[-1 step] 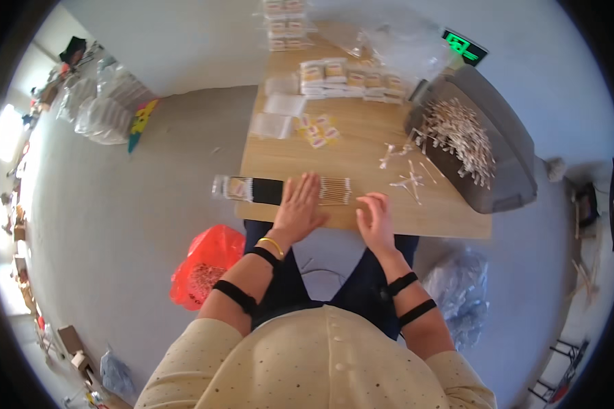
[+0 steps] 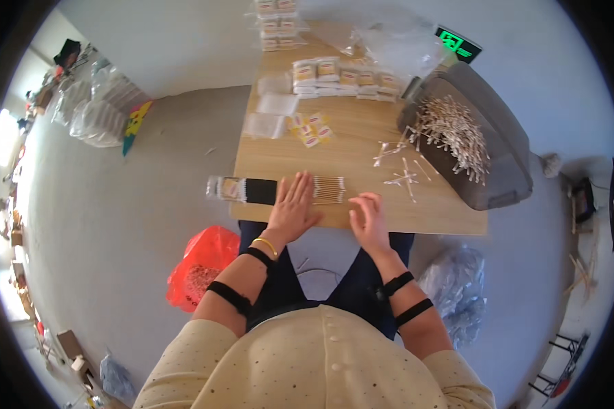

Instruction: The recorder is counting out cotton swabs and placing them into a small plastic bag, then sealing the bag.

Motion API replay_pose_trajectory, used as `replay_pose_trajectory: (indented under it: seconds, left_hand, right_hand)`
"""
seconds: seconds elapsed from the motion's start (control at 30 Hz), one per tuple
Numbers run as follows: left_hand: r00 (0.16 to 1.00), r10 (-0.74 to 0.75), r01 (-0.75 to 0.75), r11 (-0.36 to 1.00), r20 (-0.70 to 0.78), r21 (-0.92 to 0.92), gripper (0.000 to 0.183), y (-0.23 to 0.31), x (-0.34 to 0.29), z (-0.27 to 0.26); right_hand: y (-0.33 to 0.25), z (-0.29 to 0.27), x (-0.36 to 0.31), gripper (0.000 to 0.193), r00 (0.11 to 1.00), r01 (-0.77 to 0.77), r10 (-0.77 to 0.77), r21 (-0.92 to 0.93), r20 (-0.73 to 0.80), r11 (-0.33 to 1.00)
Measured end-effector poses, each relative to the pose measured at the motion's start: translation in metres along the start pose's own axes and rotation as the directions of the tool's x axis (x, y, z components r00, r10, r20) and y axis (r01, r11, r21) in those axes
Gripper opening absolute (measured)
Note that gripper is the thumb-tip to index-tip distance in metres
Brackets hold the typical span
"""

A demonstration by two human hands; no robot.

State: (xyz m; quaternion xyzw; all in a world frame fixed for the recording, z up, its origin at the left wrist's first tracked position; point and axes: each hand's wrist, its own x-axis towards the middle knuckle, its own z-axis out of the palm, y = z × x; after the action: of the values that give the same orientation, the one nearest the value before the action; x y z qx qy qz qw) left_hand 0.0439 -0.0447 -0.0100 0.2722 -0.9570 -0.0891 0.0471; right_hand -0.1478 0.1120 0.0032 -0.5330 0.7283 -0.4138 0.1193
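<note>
My left hand (image 2: 293, 208) lies flat with its fingers stretched out. It covers the middle of a row of cotton swabs (image 2: 329, 187) and touches the end of a flat black sleeve (image 2: 260, 191). At the sleeve's left end is a clear plastic bag (image 2: 215, 187) with a printed card (image 2: 232, 188) in it. What lies under my palm is hidden. Just right of the swabs hovers my right hand (image 2: 370, 223), fingers loosely bent and apart, with nothing visible in them. Several loose swabs (image 2: 404, 180) lie crossed on the table farther right.
A grey bin (image 2: 508, 184) tipped on its side holds a heap of swabs (image 2: 454, 136). Filled packs (image 2: 341, 80) are stacked at the back of the wooden table (image 2: 361, 146), near small printed cards (image 2: 310, 128) and clear bags (image 2: 266, 125). A red bag (image 2: 208, 249) sits on the floor, left.
</note>
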Motion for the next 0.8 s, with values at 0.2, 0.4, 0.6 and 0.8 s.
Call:
replay_pose_trajectory:
  seconds: [0.2,0.4,0.6,0.8]
  left_hand:
    - [0.998,0.023,-0.022,1.000,0.053,-0.016,0.094,0.000,-0.006,-0.004]
    - [0.999,0.027,-0.027,1.000,0.048,-0.001,0.093,-0.006,-0.009,-0.002]
    - [0.999,0.028,-0.027,0.999,0.020,-0.042,0.093,-0.005,-0.007,-0.003]
    - [1.000,0.026,-0.026,0.998,-0.001,-0.060,0.093,-0.005,-0.007,-0.004]
  right_hand:
    - [-0.026,0.006,-0.006,0.041,0.979,0.141,-0.110,-0.184,0.171,0.973]
    - [-0.034,0.024,0.005,0.043,0.978,0.177,-0.142,-0.246,0.154,0.953]
    - [-0.031,0.026,0.006,0.038,0.973,0.204,-0.174,-0.216,0.153,0.955]
    - [-0.033,0.029,0.018,0.034,0.976,0.207,-0.186,-0.206,0.116,0.956]
